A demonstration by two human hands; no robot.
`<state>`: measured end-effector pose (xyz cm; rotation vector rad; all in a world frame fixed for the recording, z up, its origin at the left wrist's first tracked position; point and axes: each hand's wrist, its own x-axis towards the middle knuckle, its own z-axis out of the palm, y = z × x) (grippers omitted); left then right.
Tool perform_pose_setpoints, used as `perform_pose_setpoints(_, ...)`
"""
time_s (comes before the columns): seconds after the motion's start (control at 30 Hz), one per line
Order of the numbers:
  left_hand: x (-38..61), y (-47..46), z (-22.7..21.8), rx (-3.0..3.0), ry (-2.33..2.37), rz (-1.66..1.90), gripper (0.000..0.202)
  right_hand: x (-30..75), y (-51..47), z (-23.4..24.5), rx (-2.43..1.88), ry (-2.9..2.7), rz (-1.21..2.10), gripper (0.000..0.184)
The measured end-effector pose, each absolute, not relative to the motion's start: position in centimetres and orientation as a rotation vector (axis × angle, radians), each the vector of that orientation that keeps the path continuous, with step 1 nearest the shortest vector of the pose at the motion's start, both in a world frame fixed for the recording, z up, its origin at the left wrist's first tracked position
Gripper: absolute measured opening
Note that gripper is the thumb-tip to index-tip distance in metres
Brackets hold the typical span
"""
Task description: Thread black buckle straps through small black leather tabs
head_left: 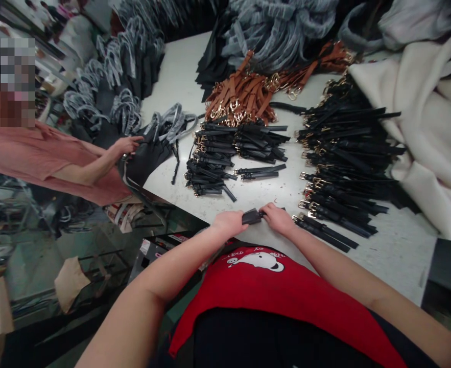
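My left hand (229, 223) and my right hand (277, 218) meet at the table's near edge, pinching a short black leather strap piece (252, 216) between them. Its far end is partly hidden by my right fingers. Closest to my right hand lies a pile of black straps with gold buckles (325, 228). The white work table (286, 197) runs under my hands, and several more black strap bundles (213, 163) lie farther off to the left.
Tan straps with gold hardware (240, 99) and a large black strap pile (348, 143) cover the table. White fabric (412, 122) lies at the right. A co-worker's hand (127, 145), in a pink sleeve, holds a black bag (144, 163) at the left, beside stacked grey-handled bags (110, 97).
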<state>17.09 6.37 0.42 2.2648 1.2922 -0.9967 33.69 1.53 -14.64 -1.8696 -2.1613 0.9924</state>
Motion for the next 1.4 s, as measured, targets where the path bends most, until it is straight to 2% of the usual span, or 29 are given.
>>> perform_pose_setpoints(0.47, 13.1, 5.2, 0.0, 2.202, 1.430, -0.867, 0.044, 33.2, 1.7, -14.4, -1.910, -2.215, 0.973, 0.027)
perform_pose_setpoints(0.67, 9.8, 4.0, 0.4, 2.132, 1.558, -0.755, 0.040, 33.6, 2.8, -14.2, -2.076, -2.200, 0.840, 0.027)
perform_pose_setpoints(0.97, 7.4, 3.5, -1.3, 2.132, 1.500, -0.573, 0.035, 35.0, 4.4, -14.3, -2.260, -2.234, 0.687, 0.025)
perform_pose_setpoints(1.1, 7.0, 3.8, -1.2, 2.124, 1.479, -0.556, 0.035, 33.3, 4.6, -13.5, -2.245, -2.257, 0.734, 0.023)
perform_pose_setpoints(1.27, 7.1, 4.3, -0.7, 2.118, 1.462, -0.573, 0.038, 30.3, 0.3, -13.0, -2.153, -2.335, 0.841, 0.022)
perform_pose_setpoints(1.4, 6.6, 4.8, -1.0, 2.126, 1.414, -0.566, 0.040, 32.9, -6.1, -13.8, -2.274, -2.278, 0.785, 0.023)
